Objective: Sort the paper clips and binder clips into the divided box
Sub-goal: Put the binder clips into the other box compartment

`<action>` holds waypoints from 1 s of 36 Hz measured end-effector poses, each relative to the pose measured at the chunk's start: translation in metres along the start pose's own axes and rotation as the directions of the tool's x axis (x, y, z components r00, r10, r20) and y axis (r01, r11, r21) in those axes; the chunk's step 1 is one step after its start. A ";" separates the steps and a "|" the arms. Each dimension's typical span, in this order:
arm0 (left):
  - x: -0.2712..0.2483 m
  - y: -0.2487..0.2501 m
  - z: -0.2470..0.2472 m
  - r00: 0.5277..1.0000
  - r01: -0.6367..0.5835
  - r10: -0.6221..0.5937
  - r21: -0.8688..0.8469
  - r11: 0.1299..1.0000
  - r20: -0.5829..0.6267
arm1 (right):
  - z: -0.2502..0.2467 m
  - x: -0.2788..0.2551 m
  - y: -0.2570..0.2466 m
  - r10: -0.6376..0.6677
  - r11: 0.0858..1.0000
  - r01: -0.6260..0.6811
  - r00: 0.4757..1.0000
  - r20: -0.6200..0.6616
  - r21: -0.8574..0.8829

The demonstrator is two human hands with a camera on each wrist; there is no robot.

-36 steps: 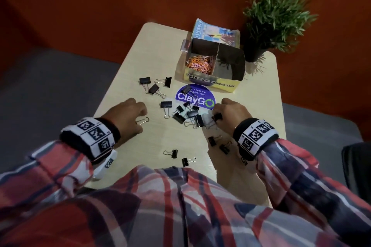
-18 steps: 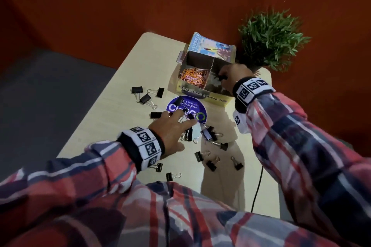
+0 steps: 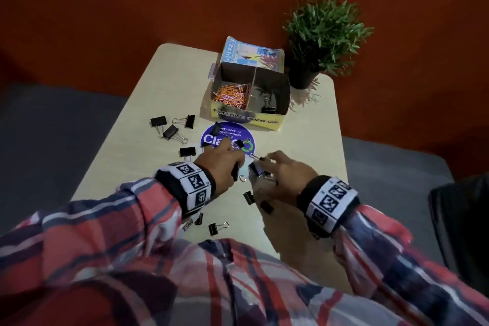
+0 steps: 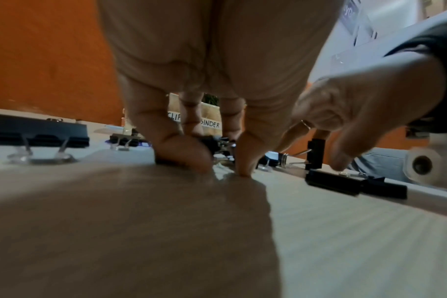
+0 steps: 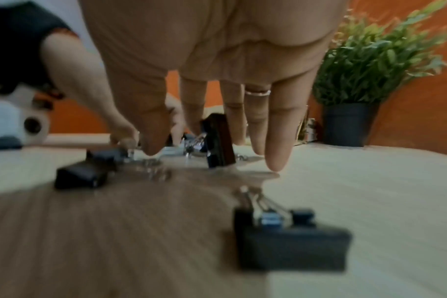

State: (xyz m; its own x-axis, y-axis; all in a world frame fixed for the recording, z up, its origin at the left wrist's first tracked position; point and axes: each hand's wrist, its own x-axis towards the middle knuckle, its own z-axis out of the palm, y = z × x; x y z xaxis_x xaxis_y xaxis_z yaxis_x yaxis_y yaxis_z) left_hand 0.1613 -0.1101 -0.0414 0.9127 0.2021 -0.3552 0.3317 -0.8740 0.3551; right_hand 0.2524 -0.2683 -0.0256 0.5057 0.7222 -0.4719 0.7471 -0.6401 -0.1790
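The divided box stands at the table's far side. Orange paper clips fill its left compartment, and one black binder clip lies in the right one. Several black binder clips are scattered on the table. My left hand is down over the middle pile, its fingertips on the table and curled round a small binder clip. Just right of it, my right hand has straight fingers reaching down, and they touch an upright binder clip.
A potted plant stands right of the box, and a printed packet lies behind it. A round blue sticker lies under the pile. More clips lie near my body. A dark chair is at the right.
My right hand has come back from the box's right compartment to the pile, leaving a binder clip there. My left hand has curled its fingers over the pile.
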 end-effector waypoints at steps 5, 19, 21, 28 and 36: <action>0.000 -0.006 -0.007 1.000 -0.026 0.027 -0.057 0.998 0.004 | 0.008 0.007 -0.011 -0.006 0.992 0.004 1.000 -0.018 -0.124; 0.053 0.028 -0.104 0.981 -0.164 0.130 -0.264 0.950 -0.140 | 0.010 0.011 -0.027 -0.049 0.979 0.045 0.999 -0.014 -0.199; 0.071 0.038 -0.113 0.977 -0.178 0.140 -0.245 0.953 -0.163 | 0.011 0.012 -0.030 -0.062 0.974 0.059 0.998 -0.008 -0.219; 0.121 0.058 -0.106 0.977 -0.168 0.162 -0.029 0.985 -0.140 | 0.006 0.011 -0.027 -0.063 0.979 0.061 0.998 -0.001 -0.196; 0.118 0.037 -0.109 0.962 -0.178 0.156 -0.081 0.981 -0.226 | 0.001 0.009 -0.015 -0.004 1.000 -0.001 0.991 -0.137 -0.031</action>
State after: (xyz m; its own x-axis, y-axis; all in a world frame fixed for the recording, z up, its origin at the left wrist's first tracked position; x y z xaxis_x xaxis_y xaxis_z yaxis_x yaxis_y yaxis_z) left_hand 0.3073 -0.0701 0.0239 0.9832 0.1584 -0.0906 0.1824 -0.8571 0.4817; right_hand 0.2457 -0.2528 -0.0282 0.5572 0.7537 -0.3485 0.7601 -0.6319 -0.1515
